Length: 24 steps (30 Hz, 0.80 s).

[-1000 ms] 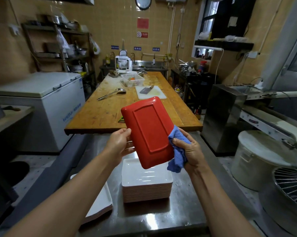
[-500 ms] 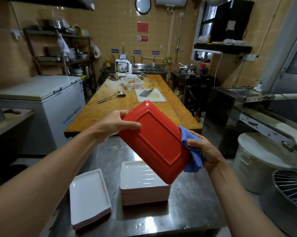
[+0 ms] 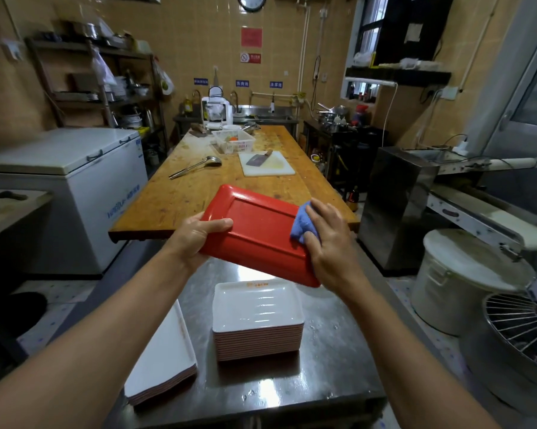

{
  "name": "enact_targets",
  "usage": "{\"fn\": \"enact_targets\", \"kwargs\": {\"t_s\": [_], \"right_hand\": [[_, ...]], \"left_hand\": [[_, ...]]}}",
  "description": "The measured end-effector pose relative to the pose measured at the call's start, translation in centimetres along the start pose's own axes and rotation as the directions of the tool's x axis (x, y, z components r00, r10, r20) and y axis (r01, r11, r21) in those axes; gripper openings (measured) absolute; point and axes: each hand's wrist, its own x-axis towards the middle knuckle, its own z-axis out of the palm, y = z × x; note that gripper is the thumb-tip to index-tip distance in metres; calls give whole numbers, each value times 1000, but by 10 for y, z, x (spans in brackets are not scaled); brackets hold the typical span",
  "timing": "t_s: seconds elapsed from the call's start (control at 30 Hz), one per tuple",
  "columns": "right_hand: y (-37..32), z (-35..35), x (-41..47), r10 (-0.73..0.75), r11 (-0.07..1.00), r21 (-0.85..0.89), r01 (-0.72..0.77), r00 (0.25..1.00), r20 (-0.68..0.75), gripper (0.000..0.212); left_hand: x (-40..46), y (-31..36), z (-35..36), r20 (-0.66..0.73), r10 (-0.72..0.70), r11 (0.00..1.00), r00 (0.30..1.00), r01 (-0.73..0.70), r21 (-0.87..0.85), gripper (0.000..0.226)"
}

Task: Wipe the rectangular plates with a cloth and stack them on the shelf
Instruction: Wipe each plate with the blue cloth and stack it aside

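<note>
My left hand (image 3: 199, 239) grips the left edge of a rectangular plate (image 3: 258, 233), held red underside up above the steel table (image 3: 332, 360). With my right hand (image 3: 329, 239) I press a blue cloth (image 3: 303, 226) onto the plate's right part, fingers laid flat over it. Below stands a tall stack of white-faced rectangular plates (image 3: 258, 320). A lower stack of rectangular plates (image 3: 163, 357) lies at the table's left edge.
Beyond the steel table runs a long wooden table (image 3: 230, 181) with a ladle (image 3: 196, 166), cutting board and cleaver (image 3: 265, 162) and a white basket (image 3: 233, 140). A chest freezer (image 3: 69, 181) stands left. A metal shelf rack (image 3: 106, 88) is at back left. A mixer bowl guard (image 3: 521, 332) and white bucket (image 3: 465, 280) stand right.
The plate has tilted from nearly upright to almost flat. My right hand moved from under its right edge onto the top with the cloth. My left hand shifted to the left edge.
</note>
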Motion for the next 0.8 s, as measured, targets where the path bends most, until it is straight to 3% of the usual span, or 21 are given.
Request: {"fn": "enact_targets", "kwargs": {"t_s": [0.2,0.37,0.63,0.8], "right_hand": [[4,33,-44,-160,976,-154,154,987,-26,58],[-16,58,-42,-229,925,-323,198,971,-63,67],[-61,73,-25,-245,924,-312,222,969,-36,52],[-71,60,4,-165,935,-296,195,978,124,62]], "left_hand": [[11,-11,1,-165,-74,992,983,56,-112,39],[4,-17,22,-186,-135,974,973,96,-203,17],[-4,-25,23,-187,3,985,982,-35,-168,29],[-12,-27,18,-189,59,985,980,-88,-147,28]]}}
